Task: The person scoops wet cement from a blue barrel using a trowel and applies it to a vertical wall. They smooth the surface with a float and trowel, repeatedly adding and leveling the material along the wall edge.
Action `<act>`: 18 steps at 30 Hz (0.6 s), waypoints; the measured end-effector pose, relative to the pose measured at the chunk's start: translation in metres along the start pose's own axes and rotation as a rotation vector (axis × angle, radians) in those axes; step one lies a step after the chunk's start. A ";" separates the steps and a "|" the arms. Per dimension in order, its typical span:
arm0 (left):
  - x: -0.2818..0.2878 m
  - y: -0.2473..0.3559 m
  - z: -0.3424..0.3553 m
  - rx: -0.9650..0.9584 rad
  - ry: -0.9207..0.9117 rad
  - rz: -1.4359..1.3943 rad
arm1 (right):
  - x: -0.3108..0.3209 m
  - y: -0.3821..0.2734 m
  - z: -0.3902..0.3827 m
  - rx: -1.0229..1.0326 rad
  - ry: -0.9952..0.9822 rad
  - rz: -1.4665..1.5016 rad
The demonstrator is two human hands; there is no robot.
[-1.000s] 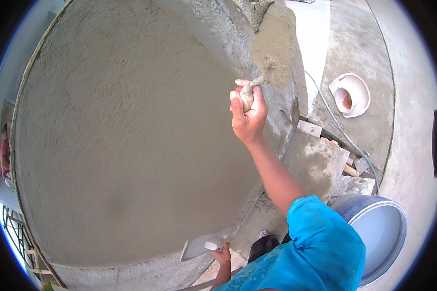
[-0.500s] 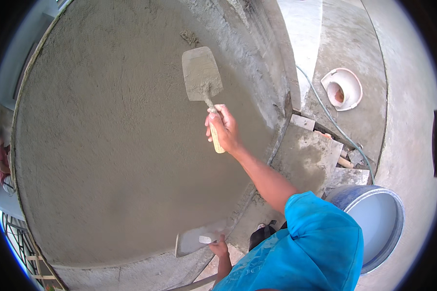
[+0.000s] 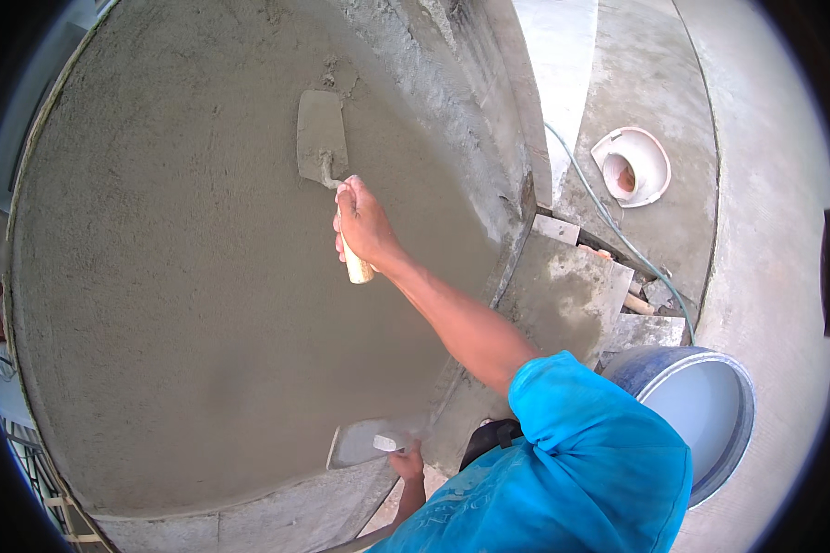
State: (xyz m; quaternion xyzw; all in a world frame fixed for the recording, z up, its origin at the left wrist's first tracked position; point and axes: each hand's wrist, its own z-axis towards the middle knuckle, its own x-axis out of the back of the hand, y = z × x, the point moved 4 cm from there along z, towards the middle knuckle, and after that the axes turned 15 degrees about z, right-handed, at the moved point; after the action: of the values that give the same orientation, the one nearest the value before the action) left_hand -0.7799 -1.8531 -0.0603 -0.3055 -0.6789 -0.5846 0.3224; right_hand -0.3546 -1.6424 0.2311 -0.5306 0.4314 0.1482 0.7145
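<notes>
Wet grey plaster wall (image 3: 184, 276) meets the trowel (image 3: 321, 138), gripped by the outstretched right hand (image 3: 364, 226); left hand (image 3: 406, 461) clasps a hawk (image 3: 364, 442) at 6 o'clock; blue bucket (image 3: 701, 405) at 4.

Your supporting surface is the concrete floor (image 3: 765, 184). On it you see 1 blue bucket (image 3: 701, 405) at lower right, 1 white bowl-shaped fixture (image 3: 650, 161) farther off, a thin hose (image 3: 618, 230) running between them, and stacked concrete slabs (image 3: 572, 286) against the plastered wall (image 3: 175, 276).
</notes>
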 end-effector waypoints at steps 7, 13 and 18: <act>-0.012 0.068 0.024 -0.158 -0.068 -0.068 | 0.013 -0.034 0.050 0.110 0.028 0.395; 0.001 0.090 0.036 -0.239 -0.115 -0.055 | -0.032 -0.036 0.022 0.074 -0.149 0.312; 0.011 0.120 0.047 -0.273 -0.185 -0.127 | -0.054 -0.082 0.044 0.215 -0.218 0.245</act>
State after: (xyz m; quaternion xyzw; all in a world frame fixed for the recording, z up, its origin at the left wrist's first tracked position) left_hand -0.6953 -1.7905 0.0147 -0.3554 -0.6377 -0.6602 0.1765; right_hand -0.3107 -1.6227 0.3272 -0.3755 0.4261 0.2439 0.7861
